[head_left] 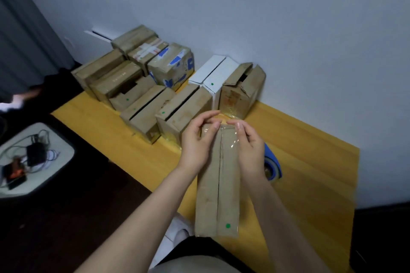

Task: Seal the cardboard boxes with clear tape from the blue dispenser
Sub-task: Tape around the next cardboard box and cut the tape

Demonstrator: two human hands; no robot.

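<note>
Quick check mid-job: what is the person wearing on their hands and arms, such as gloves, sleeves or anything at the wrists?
No gloves: the left hand and right hand are bare, with short, plain nails. The left forearm and right forearm are uncovered down to the picture's lower edge. No sleeve, watch, band or ring shows.

Dim, cool, even indoor light; soft, faint shadows. Slight glare on tape [230, 112], blown-out patch [13, 102] at left edge. Wide-angle bending at borders; soft and grainy throughout

Left grip [195, 142], right grip [249, 144], both pinching.
</note>
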